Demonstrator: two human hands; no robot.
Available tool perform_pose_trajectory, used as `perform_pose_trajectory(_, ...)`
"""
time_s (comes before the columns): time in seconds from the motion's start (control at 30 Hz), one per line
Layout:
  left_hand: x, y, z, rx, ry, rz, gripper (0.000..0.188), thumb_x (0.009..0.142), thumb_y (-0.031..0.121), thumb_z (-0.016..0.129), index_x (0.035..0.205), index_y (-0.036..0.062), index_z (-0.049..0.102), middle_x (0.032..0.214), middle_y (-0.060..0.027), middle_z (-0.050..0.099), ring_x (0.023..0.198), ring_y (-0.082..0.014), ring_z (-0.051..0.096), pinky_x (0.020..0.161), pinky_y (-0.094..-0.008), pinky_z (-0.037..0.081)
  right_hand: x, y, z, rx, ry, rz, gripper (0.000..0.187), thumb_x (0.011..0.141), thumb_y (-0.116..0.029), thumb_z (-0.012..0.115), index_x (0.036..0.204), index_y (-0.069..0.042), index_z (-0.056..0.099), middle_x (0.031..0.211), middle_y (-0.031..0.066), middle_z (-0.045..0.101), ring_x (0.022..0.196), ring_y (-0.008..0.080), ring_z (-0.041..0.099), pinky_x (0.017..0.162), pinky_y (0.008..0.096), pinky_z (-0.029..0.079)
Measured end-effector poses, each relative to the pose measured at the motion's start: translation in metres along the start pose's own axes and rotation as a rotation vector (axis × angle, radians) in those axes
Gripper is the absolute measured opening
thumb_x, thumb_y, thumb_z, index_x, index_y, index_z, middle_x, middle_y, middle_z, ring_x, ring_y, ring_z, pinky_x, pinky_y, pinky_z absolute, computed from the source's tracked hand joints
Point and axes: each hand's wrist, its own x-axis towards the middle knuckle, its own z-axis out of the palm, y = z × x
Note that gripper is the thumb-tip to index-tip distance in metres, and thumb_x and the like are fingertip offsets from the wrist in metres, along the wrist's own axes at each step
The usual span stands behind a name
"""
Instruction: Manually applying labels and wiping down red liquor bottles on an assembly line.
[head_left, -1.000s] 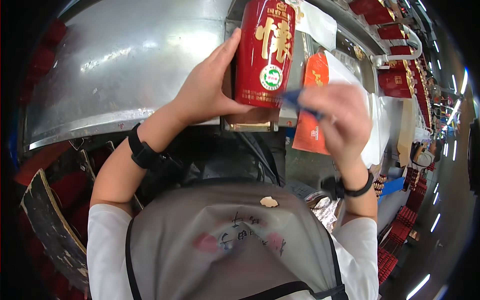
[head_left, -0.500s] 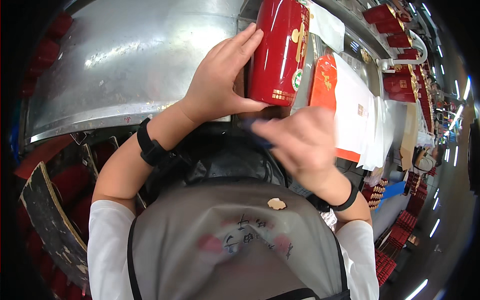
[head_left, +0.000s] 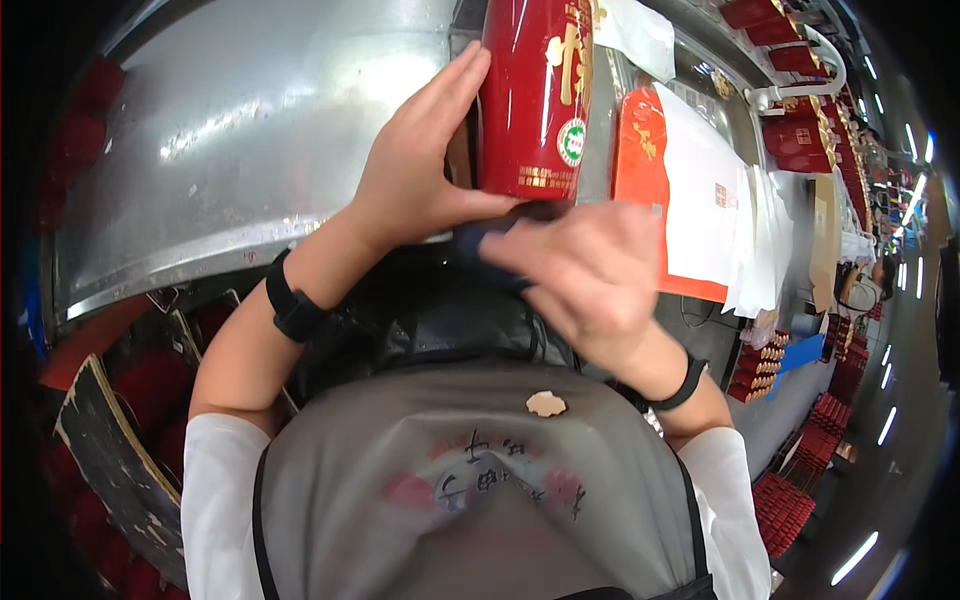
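Observation:
A glossy red bottle (head_left: 525, 110) with gold characters and a round green-and-white seal lies with its base toward me, its far end cut off by the top edge. My left hand (head_left: 410, 165) steadies it, fingers along its left side and thumb across the base. My right hand (head_left: 595, 270), blurred by motion, is closed just below the base. A dark bluish thing (head_left: 478, 240) pokes out from its fingers; blur hides what kind it is.
On the left stretches a shiny metal worktop (head_left: 270, 110). Right of the bottle lie an orange-red printed sheet (head_left: 640, 180) and a stack of white papers (head_left: 705, 200). A curved white pipe (head_left: 835, 75) and rows of red containers (head_left: 800, 145) stand farther right.
The bottle and my left hand sit slightly farther left and higher in view, with the whole scene shifted a little. My right hand stays near the base, still blurred, with the dark thing moved left.

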Motion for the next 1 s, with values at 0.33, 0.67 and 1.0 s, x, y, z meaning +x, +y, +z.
perform_pose_trajectory(0.33,-0.002,0.0,0.0,-0.161,-0.173,-0.107,0.109,0.069,0.023,0.082,0.151,-0.0042,0.015,0.147,-0.0262,0.036,0.137,-0.0375,0.039,0.109,-0.0409,0.038,-0.023,0.063,-0.011,0.702,0.168,1.088,0.025,0.084,-0.013,0.075,0.1,0.004,0.068,0.085,0.0041,0.069,0.077,0.0066,0.061,0.072,0.0202,0.05)
perform_pose_trajectory(0.67,-0.002,-0.002,-0.002,-0.112,-0.272,-0.199,0.107,0.068,0.022,0.082,0.15,-0.0018,0.018,0.148,-0.0237,0.036,0.14,-0.0412,0.032,0.118,-0.0531,0.015,-0.012,0.044,-0.017,0.713,0.175,0.744,0.025,0.087,-0.018,0.073,0.103,0.0,0.067,0.082,0.0012,0.066,0.076,0.0067,0.06,0.072,0.0242,0.05)
perform_pose_trajectory(1.0,0.001,-0.001,-0.001,-0.113,-0.319,-0.219,0.108,0.066,0.024,0.083,0.149,-0.0028,0.02,0.151,-0.0255,0.03,0.143,-0.0422,0.024,0.119,-0.0482,0.016,0.006,0.115,-0.026,0.341,0.012,0.768,0.024,0.084,-0.019,0.075,0.101,-0.003,0.071,0.083,0.0033,0.07,0.075,0.0092,0.062,0.069,0.025,0.051)
